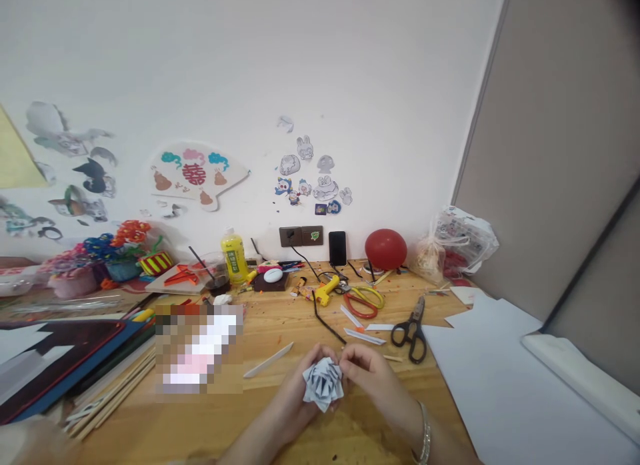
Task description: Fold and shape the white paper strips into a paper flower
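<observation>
1. In the head view, the paper flower (pixel 323 384) is at the near side of the wooden table (pixel 280 326), between two hands.
2. The left hand (pixel 303 370) curls around its left and far side, probably to keep it steady without crushing the petals.
3. The right hand (pixel 366 372) has thumb and finger brought together at its right edge; whether they pinch a petal, I cannot tell.
4. Black scissors (pixel 415 320) lie beyond the right hand, perhaps for easy reach.
5. I count one flower, one pair of black scissors, one yellow glue gun (pixel 327 292), four loose paper strips (pixel 269 360).
</observation>
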A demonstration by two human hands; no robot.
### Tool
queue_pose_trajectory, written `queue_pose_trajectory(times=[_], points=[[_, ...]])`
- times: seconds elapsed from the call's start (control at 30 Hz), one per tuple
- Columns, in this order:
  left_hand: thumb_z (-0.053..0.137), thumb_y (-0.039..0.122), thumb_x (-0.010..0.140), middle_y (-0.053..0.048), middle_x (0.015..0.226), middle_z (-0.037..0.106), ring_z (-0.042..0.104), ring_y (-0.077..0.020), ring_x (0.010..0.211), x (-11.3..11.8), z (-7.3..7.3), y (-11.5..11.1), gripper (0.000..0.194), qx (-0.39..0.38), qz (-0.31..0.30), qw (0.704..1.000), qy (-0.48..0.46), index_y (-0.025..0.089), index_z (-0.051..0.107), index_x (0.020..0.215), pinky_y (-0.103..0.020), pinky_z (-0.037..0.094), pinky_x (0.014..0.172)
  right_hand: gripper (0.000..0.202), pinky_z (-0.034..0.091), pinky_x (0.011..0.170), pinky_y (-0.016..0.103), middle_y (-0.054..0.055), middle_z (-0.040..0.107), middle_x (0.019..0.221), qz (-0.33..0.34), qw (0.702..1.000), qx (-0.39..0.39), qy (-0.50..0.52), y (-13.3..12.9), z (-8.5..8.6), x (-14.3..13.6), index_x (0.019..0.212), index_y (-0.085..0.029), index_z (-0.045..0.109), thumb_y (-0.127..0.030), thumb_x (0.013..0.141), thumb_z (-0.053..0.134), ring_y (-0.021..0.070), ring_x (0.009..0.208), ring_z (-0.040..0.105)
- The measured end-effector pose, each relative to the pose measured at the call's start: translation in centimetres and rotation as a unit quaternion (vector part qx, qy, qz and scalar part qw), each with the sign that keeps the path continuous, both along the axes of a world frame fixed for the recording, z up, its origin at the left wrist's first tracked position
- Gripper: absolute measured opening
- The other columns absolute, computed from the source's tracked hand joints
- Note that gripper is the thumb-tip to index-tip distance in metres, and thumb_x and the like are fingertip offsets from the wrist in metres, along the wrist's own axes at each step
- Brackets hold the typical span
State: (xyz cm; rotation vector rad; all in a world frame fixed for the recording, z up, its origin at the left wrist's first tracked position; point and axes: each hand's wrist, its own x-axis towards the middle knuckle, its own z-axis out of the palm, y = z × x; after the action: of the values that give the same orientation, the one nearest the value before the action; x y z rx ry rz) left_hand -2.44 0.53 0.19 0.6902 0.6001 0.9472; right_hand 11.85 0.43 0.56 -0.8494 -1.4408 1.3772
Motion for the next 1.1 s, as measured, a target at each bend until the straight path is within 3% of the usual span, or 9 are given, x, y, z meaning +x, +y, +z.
queue_pose_trajectory(times=[0.3, 1.1], points=[[0.052, 0.046, 0.078, 0.002, 0.048, 0.052, 0.045, -0.0095, 0.038, 0.06, 0.01, -0.05, 0.033, -0.001, -0.023, 1.000, -0.021, 0.016, 0.056, 0.064, -0.020, 0.031, 0.036, 0.041, 0.036, 0.057, 0.023, -0.004, 0.048, 0.061, 0.005, 1.000, 0.013, -0.012, -0.13, 0.38, -0.11, 0.066, -0.018, 0.049, -0.057, 0.070, 0.060, 0.0119, 0.058, 0.046], [0.041, 0.048, 0.084, -0.003, 0.050, 0.057, 0.048, -0.0113, 0.037, -0.02, 0.65, -0.39, 0.045, -0.038, -0.053, 0.998, -0.013, 0.013, 0.059, 0.062, -0.022, 0.036, 0.037, 0.033, 0.039, 0.056, 0.023, -0.003, 0.049, 0.062, -0.012, 0.999, 0.015, 0.029, -0.50, -0.11, -0.51, 0.068, -0.018, 0.049, -0.048, 0.074, 0.059, 0.0119, 0.059, 0.049]])
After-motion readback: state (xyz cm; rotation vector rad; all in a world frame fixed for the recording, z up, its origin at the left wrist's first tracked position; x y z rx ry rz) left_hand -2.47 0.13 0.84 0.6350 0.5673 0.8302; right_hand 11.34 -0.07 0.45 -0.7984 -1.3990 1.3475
